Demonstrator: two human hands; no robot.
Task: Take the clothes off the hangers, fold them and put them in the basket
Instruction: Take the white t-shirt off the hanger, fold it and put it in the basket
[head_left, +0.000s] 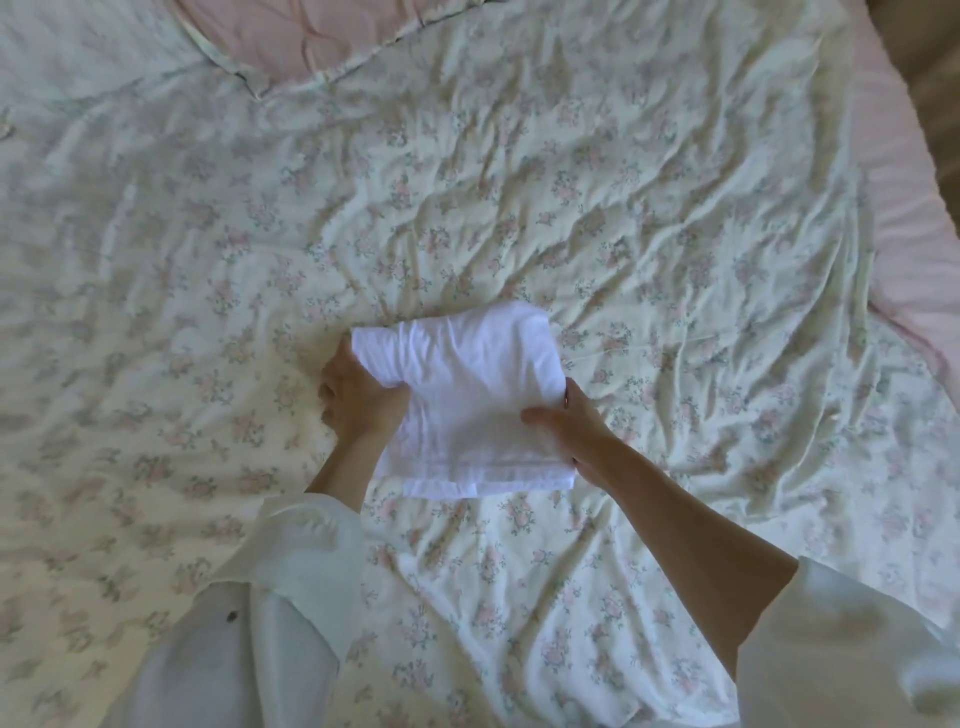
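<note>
A white garment (467, 395), folded into a small rectangle, lies in the middle of the bed on the floral quilt (623, 208). My left hand (353, 397) grips its left edge, fingers tucked under the cloth. My right hand (571, 423) holds its right edge, thumb on top and fingers beneath. No hanger or basket is in view.
The rumpled floral quilt covers nearly the whole view. A pink underside of the quilt (291, 36) is turned back at the top left. A pink sheet (904, 197) shows along the bed's right edge, with floor (935, 62) beyond it.
</note>
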